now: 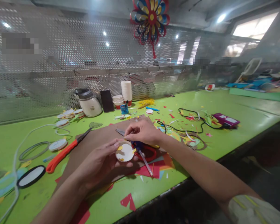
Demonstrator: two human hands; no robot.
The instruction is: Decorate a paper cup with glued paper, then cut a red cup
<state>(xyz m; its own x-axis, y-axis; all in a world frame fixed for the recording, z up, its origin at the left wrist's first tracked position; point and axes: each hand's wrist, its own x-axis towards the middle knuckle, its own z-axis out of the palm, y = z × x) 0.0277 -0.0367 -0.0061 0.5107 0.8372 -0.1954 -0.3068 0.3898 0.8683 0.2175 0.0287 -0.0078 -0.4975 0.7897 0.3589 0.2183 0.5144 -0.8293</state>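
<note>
- Head view: the left hand (100, 165) held a small white paper disc (125, 152) between thumb and fingers, above a brown cardboard sheet (93, 141) near the front edge of the green table (235, 137).
- The disc already carried small yellow pieces at its rim, so I judged the step as sticking decoration on the disc.
- The right hand (142, 132) was pinched closed just above the disc's upper edge; what the fingertips gripped was too small to tell, maybe one more yellow piece.
- Red-handled scissors (146, 152) lay under the hands on the cardboard, touching red paper scraps (151, 170).
- An orange-handled knife (65, 151) lay at the left side of the cardboard, well apart from the hands.
- The next move seemed to need a steady disc and an exact placing at the rim.
</note>
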